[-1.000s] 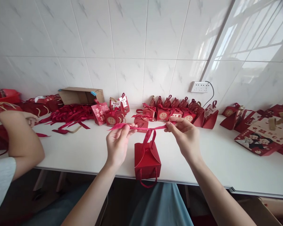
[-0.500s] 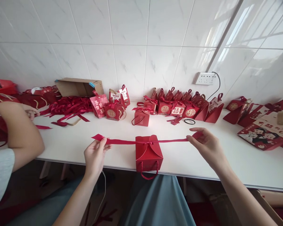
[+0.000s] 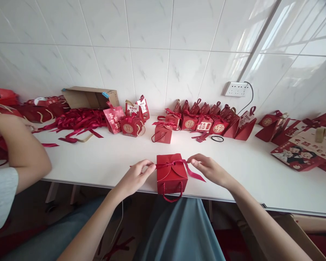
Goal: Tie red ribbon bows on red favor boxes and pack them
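A red gift box point(image 3: 171, 181) with a twisted cord handle stands at the table's front edge, its curved flaps closed on top. A red ribbon point(image 3: 196, 174) is knotted across the top, its right tail drooping onto the table. Beside the box's left edge, my left hand point(image 3: 137, 175) pinches the ribbon between thumb and forefinger. To the right of the box, my right hand point(image 3: 208, 168) has thumb and forefinger close together at the ribbon's bend; the exact contact is hard to see.
Finished red boxes point(image 3: 189, 123) line the wall on the white table point(image 3: 233, 163). A ribbon pile point(image 3: 78, 119) lies before a cardboard box point(image 3: 89, 98). At left is a co-worker's arm point(image 3: 28, 148). More red boxes point(image 3: 296, 154) stand at right, near a black ring point(image 3: 217, 138).
Both hands have come inward to the box from the outstretched ribbon ends. The right tail, formerly pulled straight, now hangs loose and curves down.
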A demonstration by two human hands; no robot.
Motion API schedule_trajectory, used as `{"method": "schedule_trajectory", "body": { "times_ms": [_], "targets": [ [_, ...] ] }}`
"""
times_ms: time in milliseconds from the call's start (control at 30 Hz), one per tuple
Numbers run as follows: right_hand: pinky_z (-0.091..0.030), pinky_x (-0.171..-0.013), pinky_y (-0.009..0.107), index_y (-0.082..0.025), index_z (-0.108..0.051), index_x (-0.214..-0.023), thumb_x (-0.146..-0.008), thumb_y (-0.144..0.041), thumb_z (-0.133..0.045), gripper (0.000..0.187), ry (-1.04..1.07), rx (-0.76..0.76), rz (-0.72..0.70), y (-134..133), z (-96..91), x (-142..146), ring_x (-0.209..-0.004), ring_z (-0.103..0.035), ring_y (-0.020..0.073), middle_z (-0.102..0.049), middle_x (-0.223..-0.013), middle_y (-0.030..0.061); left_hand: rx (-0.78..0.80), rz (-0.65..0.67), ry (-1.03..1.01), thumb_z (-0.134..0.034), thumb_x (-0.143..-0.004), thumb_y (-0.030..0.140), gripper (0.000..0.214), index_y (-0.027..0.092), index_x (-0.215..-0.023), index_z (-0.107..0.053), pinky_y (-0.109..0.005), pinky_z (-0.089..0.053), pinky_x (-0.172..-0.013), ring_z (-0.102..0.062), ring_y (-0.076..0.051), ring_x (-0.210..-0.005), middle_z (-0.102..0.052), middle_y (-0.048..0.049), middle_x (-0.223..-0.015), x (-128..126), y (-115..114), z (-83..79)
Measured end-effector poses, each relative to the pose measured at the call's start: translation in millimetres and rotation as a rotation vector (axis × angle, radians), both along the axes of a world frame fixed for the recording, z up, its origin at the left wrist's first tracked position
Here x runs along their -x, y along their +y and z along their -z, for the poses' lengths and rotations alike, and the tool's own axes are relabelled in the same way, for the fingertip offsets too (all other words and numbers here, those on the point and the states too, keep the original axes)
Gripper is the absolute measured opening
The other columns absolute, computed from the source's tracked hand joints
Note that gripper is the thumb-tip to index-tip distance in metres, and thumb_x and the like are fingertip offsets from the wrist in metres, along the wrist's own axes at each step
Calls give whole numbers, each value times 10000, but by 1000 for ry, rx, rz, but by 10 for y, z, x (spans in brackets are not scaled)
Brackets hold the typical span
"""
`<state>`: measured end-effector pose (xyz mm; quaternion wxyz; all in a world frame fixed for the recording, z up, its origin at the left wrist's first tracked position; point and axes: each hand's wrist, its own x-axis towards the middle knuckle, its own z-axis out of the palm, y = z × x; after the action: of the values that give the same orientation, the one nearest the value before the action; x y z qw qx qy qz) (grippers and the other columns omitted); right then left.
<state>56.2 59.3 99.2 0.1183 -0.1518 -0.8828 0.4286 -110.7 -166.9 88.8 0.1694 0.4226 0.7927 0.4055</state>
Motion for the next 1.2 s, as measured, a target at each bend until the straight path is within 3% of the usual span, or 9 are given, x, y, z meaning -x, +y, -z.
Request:
{"method": "schedule_trajectory", "body": {
  "times_ms": [133,233,400,600,800,933,1067,1200],
  "targets": [
    [-452,-777,368,-171,-560,-667,-754,-763,-420,615,-21,407,-85,-83,99,232,-738,-579,202,-603,-707,56,-69,153,-311,-380,-846,563,439,194,-611,-422,-271,-389,-609,-467,-139,-596,-460,27,-588,15,170,13],
    [-455,-694,332,-164,-550,-726,-739,-748,-473,590,-34,648,-100,-87,170,292,-662,-565,169,-581,-676,35,-140,187,-467,-483,-805,553,434,188,-589,-389,-240,-317,-528,-388,-98,-526,-389,48,-555,73,198,56],
    [-443,-730,302,-157,-587,-806,-766,-610,-594,454,-76,622,-150,-117,150,240,-797,-568,174,-610,-836,46,-164,238,-553,-550,-788,514,416,178,-607,-383,-214,-249,-484,-328,-65,-508,-331,62,-585,64,203,90],
    [-354,-565,251,-162,-529,-601,-705,-550,-683,430,-21,620,-128,-116,160,164,-569,-481,110,-550,-587,-6,-205,202,-521,-532,-796,503,402,182,-606,-384,-208,-247,-468,-322,-70,-497,-348,65,-543,-3,255,143],
    [-343,-531,241,-170,-585,-682,-691,-443,-725,307,-40,717,-113,-73,159,117,-529,-455,98,-538,-583,-23,-193,174,-577,-543,-774,516,421,188,-586,-359,-210,-233,-455,-319,-71,-472,-349,65,-510,-1,268,174],
    [-379,-579,237,-168,-559,-599,-685,-393,-730,296,-45,743,-121,-80,122,108,-542,-457,92,-498,-563,-35,-198,200,-616,-552,-787,504,411,182,-600,-380,-209,-229,-465,-319,-67,-478,-353,66,-522,13,260,188],
    [-414,-644,227,-160,-541,-596,-682,-307,-715,243,-31,899,-165,-108,127,115,-594,-502,89,-532,-610,-26,-202,221,-650,-564,-783,514,427,178,-597,-376,-210,-246,-479,-325,-66,-486,-352,66,-537,31,243,212],
    [-425,-672,237,-157,-543,-595,-650,-256,-709,201,-1,982,-115,-112,161,107,-585,-520,88,-539,-603,-27,-229,248,-687,-559,-799,486,413,178,-603,-366,-211,-251,-493,-323,-63,-492,-345,66,-545,50,216,253]
  ]
}}
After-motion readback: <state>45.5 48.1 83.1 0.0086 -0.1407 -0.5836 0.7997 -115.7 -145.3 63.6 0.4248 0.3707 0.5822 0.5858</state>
